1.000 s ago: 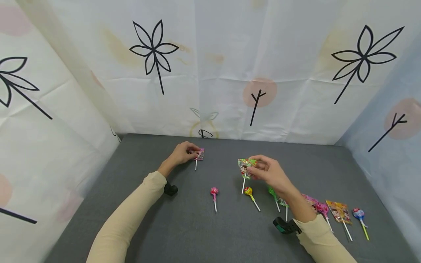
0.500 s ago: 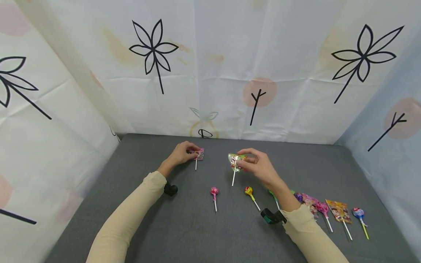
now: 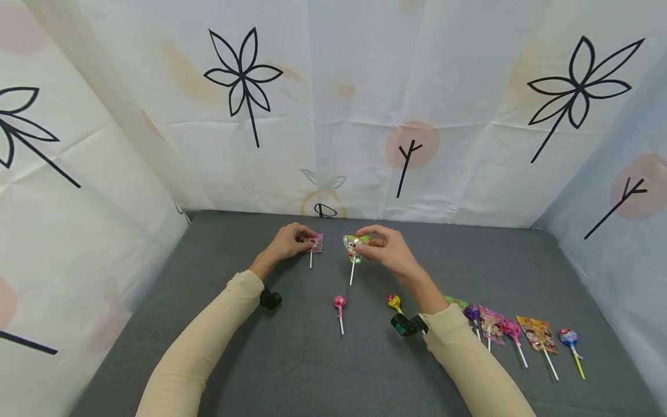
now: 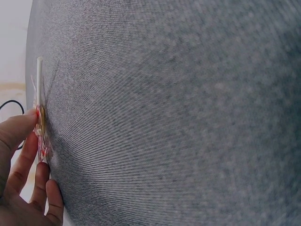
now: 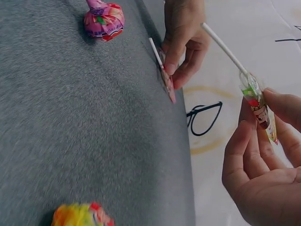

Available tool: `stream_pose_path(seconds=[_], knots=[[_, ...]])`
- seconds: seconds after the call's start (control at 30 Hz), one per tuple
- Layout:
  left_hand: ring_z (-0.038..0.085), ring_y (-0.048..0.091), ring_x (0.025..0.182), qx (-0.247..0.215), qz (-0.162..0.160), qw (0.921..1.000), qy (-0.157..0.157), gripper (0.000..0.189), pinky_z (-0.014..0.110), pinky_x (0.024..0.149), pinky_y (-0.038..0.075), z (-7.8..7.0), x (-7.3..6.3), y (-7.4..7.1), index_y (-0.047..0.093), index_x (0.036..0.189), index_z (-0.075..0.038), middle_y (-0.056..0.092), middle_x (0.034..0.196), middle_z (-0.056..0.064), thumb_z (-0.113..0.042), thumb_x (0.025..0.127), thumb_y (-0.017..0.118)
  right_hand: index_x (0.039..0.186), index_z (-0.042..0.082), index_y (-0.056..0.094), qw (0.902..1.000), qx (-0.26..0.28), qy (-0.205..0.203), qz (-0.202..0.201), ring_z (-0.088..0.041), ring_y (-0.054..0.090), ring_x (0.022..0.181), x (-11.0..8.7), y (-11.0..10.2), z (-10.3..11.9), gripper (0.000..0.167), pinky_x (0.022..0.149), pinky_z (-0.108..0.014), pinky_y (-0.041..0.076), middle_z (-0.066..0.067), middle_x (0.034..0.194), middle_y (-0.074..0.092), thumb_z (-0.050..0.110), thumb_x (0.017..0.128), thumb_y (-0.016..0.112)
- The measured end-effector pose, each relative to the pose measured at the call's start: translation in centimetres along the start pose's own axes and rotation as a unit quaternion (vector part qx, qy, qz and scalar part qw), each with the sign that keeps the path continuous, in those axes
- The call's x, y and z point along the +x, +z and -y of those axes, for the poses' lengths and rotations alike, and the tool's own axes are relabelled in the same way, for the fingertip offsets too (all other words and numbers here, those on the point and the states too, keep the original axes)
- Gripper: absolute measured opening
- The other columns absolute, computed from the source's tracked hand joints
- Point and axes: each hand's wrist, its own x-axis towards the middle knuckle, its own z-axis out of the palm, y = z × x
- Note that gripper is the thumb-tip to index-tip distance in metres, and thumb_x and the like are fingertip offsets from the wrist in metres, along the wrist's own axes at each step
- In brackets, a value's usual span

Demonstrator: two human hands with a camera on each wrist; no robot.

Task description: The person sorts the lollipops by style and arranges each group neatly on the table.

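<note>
Green and shiny, the flat wrapped lollipop with a white stick (image 3: 351, 248) is up in the air, pinched by the thumb and fingers of the right hand (image 3: 388, 249). Near it, the left hand (image 3: 286, 241) pinches a pink, shiny flat-wrapped lollipop (image 3: 319, 243) at the back of the grey cloth table (image 3: 292, 370). Closer to the person lie a pink ball-shaped lollipop (image 3: 340, 302) and a yellow ball-shaped lollipop (image 3: 394, 302).

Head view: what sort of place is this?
Likely a staged recording booth: pale printed sheets line three sides of a gray tabletop, plus two black wrist cameras.
</note>
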Motion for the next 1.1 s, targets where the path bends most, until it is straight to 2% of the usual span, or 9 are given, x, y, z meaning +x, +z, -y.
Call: stream_pose_path(seconds=[0.17,0.43,0.77,0.9,1.1], knots=[[0.032,0.06,0.108,0.005,0.005,0.9999,-0.012,0.026,0.051,0.093,0.047,-0.2,0.0,-0.1,0.074,0.121,-0.004,0.064,0.117,0.013,-0.011,0.096,0.073,0.128,0.0,0.066,0.9999,0.011,-0.003,0.003,-0.029,0.067,0.101,1.4,0.6,-0.3,0.033,0.092,-0.058,0.049,-0.016,0.11,0.071,0.007,0.096,0.072],[0.031,0.06,0.108,0.009,0.007,0.9997,-0.023,0.026,0.051,0.093,0.046,-0.2,0.3,-0.1,0.074,0.12,-0.005,0.065,0.117,0.013,-0.012,0.095,0.073,0.128,-0.004,0.064,0.9982,0.057,0.019,0.001,-0.026,0.068,0.095,3.1,1.5,-1.2,0.038,0.095,-0.06,0.046,-0.019,0.109,0.07,0.0,0.092,0.075],[0.032,0.06,0.109,0.009,0.012,0.9997,-0.017,0.027,0.051,0.094,0.046,-0.2,0.2,-0.1,0.074,0.121,-0.004,0.064,0.117,0.013,-0.012,0.095,0.073,0.127,-0.003,0.066,0.9991,0.04,0.014,0.01,-0.029,0.068,0.098,5.1,1.6,-3.0,0.037,0.092,-0.056,0.049,-0.02,0.113,0.069,0.002,0.092,0.076],[0.033,0.06,0.11,0.006,0.011,0.9998,-0.017,0.026,0.051,0.094,0.046,-0.1,0.2,-0.1,0.074,0.121,-0.004,0.064,0.118,0.013,-0.011,0.096,0.073,0.128,-0.005,0.064,0.9992,0.034,0.014,0.012,-0.032,0.068,0.094,6.2,1.8,-3.5,0.039,0.09,-0.055,0.051,-0.022,0.107,0.07,0.002,0.092,0.076],[0.033,0.06,0.11,0.01,0.013,0.9997,-0.016,0.026,0.051,0.094,0.046,0.0,0.3,-0.1,0.073,0.121,-0.004,0.064,0.118,0.014,-0.012,0.096,0.073,0.129,-0.012,0.06,0.9988,0.026,0.039,0.008,-0.028,0.07,0.085,7.8,2.3,-3.9,0.041,0.087,-0.052,0.053,-0.019,0.094,0.07,-0.004,0.092,0.073]])
